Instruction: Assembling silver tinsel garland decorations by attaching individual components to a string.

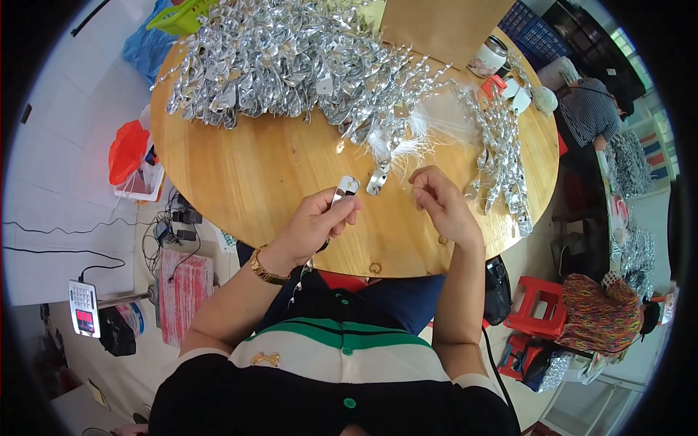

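Note:
My left hand [320, 221] is closed around a shiny silver twisted strip [347, 184]; its flat, rounded end sticks up past the thumb, and a thin twisted tail hangs below the wrist. My right hand [445, 207] is raised over the table's near right side, its thumb and fingers pinched together; whatever they hold, if anything, is too small to make out. Between the hands and a little farther off lies another silver strip [377, 179]. Beyond it is a loose bunch of white threads [414, 142].
Twisted silver strips form a big heap [276, 69] on the round wooden table [240, 189]. A smaller bunch [502, 152] lies at the right, near a jar [488, 57] and cardboard box [443, 29]. Red stools [536, 309] and two people sit farther right.

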`<act>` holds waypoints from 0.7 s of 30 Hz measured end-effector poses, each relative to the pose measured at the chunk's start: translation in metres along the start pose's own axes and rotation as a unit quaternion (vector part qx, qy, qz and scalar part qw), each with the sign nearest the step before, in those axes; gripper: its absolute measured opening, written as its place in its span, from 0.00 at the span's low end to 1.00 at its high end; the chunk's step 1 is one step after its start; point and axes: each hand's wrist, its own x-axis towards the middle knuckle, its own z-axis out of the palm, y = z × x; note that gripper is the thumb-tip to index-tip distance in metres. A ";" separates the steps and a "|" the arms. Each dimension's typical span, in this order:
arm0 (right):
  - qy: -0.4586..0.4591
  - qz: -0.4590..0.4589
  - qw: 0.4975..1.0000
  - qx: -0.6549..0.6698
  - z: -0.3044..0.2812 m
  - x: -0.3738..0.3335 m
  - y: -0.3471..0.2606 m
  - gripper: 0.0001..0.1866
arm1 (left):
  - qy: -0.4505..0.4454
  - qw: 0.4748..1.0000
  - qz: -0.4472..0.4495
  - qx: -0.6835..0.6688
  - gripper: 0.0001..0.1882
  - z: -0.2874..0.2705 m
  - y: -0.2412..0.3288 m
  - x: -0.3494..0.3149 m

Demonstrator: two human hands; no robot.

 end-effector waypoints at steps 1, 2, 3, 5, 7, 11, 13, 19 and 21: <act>-0.007 0.019 0.996 0.090 0.002 -0.001 -0.007 0.03 | -0.014 1.000 0.008 -0.005 0.12 -0.001 0.000 0.001; -0.015 0.039 0.983 0.179 0.005 -0.003 -0.011 0.04 | -0.029 0.999 0.016 -0.009 0.12 -0.001 0.000 0.001; -0.016 0.038 0.983 0.180 0.009 -0.004 -0.013 0.04 | -0.028 0.999 0.016 -0.010 0.12 0.001 -0.001 0.002; -0.013 0.012 0.972 0.234 0.020 -0.005 -0.018 0.02 | 0.035 0.992 0.090 0.084 0.14 0.007 -0.004 0.004; 0.016 -0.010 0.969 0.246 0.039 -0.009 -0.032 0.02 | 0.044 0.992 0.094 0.077 0.13 0.009 -0.003 0.004; 0.100 -0.067 0.940 0.319 0.064 -0.010 -0.042 0.05 | 0.068 0.992 0.095 0.037 0.12 0.014 -0.001 0.001; 0.129 -0.078 0.922 0.357 0.070 -0.009 -0.045 0.05 | 0.066 0.991 0.106 0.043 0.12 0.015 -0.002 0.000; 0.134 -0.087 0.922 0.352 0.077 -0.009 -0.048 0.04 | 0.045 0.988 0.132 0.069 0.14 0.011 -0.008 0.002; 0.131 -0.094 0.925 0.345 0.077 -0.010 -0.048 0.04 | 0.046 0.988 0.135 0.065 0.14 0.012 -0.008 0.002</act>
